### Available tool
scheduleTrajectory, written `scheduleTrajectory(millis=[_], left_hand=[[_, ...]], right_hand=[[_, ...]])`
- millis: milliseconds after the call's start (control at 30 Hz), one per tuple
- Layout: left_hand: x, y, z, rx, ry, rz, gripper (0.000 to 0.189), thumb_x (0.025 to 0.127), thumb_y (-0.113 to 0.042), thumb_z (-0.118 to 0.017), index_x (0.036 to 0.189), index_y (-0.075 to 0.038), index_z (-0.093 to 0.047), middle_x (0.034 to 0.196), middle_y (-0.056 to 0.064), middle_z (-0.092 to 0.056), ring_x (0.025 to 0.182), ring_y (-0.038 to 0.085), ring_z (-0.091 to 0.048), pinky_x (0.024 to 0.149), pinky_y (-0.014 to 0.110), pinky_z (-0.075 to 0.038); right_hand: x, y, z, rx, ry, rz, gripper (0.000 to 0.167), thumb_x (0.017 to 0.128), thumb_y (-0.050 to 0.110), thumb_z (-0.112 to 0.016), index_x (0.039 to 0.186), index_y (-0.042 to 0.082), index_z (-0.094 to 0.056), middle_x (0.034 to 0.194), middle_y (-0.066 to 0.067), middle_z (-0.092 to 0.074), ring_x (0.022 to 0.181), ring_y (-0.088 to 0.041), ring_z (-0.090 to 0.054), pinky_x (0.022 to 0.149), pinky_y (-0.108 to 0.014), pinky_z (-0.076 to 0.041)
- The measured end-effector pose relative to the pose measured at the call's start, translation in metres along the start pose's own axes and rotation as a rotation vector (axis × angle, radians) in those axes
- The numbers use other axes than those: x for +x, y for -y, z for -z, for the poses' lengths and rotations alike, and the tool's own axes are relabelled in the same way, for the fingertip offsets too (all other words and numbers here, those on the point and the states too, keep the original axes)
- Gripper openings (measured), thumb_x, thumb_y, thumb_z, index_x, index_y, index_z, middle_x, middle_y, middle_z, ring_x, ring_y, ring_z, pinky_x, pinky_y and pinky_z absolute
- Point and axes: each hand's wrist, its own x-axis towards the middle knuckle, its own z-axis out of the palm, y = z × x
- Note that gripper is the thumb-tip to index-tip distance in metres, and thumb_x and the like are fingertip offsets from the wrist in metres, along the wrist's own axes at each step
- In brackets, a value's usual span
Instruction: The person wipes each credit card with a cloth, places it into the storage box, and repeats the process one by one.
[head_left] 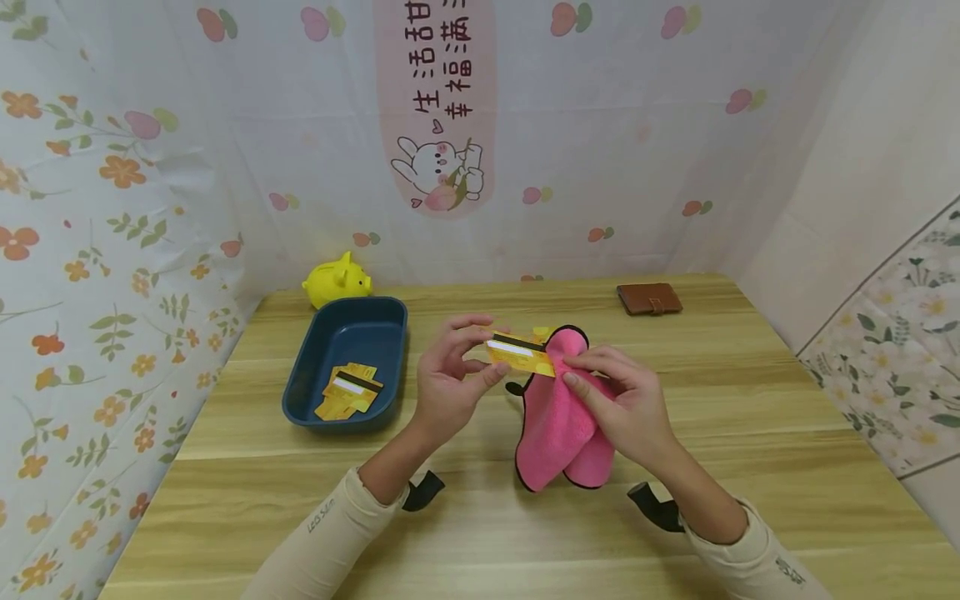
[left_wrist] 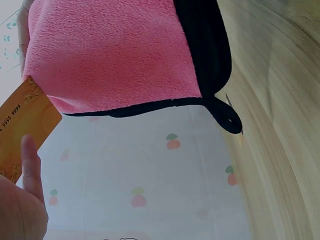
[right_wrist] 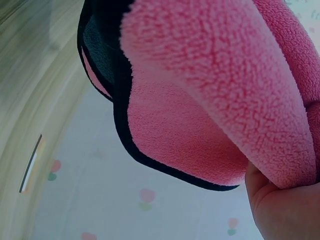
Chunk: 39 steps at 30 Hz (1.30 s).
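My left hand pinches a yellow bank card between thumb and fingers, its dark magnetic stripe and white strip facing the head camera. The left wrist view shows the card's other face, with printed digits. A pink towel with black edging hangs from my right hand. Thumb and fingers of that hand grip the bunched towel at the card's right end, covering that end. The towel's fluffy folds fill much of the right wrist view.
At left stands a dark blue bin with several yellow cards inside. A yellow piggy bank is behind it. Another card lies on the wooden table beyond the towel. A brown wallet rests at the back right.
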Motion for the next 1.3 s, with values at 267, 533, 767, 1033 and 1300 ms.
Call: scheduleTrajectory(millis=[267, 533, 767, 1033, 1300], left_hand=[[0.000, 0.000, 0.003, 0.115, -0.059, -0.013, 0.027, 0.086, -0.016, -0.078, 0.092, 0.007, -0.066, 0.116, 0.019, -0.056, 0.095, 0.026, -0.073, 0.044, 0.016, -0.047], [0.000, 0.002, 0.006, 0.226, -0.064, -0.059, 0.015, 0.084, -0.006, -0.078, 0.089, 0.005, -0.069, 0.101, 0.020, -0.062, 0.083, 0.011, -0.071, 0.035, 0.018, -0.034], [0.000, 0.003, 0.011, 0.276, -0.003, -0.010, 0.023, 0.079, 0.015, -0.074, 0.097, 0.005, -0.067, 0.091, 0.018, -0.064, 0.075, 0.028, -0.072, 0.037, 0.020, -0.041], [-0.003, -0.001, 0.014, 0.235, 0.057, 0.224, 0.037, 0.084, 0.014, -0.069, 0.119, 0.007, -0.061, 0.106, 0.024, -0.062, 0.073, 0.037, -0.072, 0.040, 0.026, -0.051], [-0.001, -0.006, 0.015, 0.185, 0.151, 0.363, 0.049, 0.088, 0.011, -0.068, 0.135, 0.004, -0.055, 0.113, 0.023, -0.057, 0.075, 0.039, -0.072, 0.044, 0.030, -0.055]], right_hand=[[0.001, 0.002, -0.002, 0.021, -0.008, 0.027, 0.028, 0.079, -0.020, -0.071, 0.103, -0.007, -0.073, 0.093, -0.013, -0.068, 0.083, -0.014, -0.062, 0.063, -0.017, -0.053], [0.001, 0.001, -0.002, 0.026, -0.021, 0.027, 0.027, 0.079, -0.020, -0.070, 0.102, -0.007, -0.073, 0.093, -0.013, -0.068, 0.082, -0.013, -0.062, 0.063, -0.017, -0.052], [0.002, 0.001, -0.001, 0.020, -0.054, 0.021, 0.025, 0.079, -0.021, -0.069, 0.102, -0.010, -0.071, 0.096, -0.014, -0.068, 0.086, -0.013, -0.064, 0.069, -0.018, -0.055], [0.002, 0.003, 0.004, -0.035, -0.091, -0.005, 0.025, 0.081, -0.020, -0.069, 0.104, -0.011, -0.071, 0.099, -0.010, -0.067, 0.089, -0.011, -0.065, 0.074, -0.019, -0.057], [0.002, 0.004, 0.003, -0.030, -0.112, -0.010, 0.024, 0.081, -0.021, -0.068, 0.104, -0.013, -0.070, 0.099, -0.010, -0.065, 0.091, -0.011, -0.065, 0.079, -0.021, -0.057]])
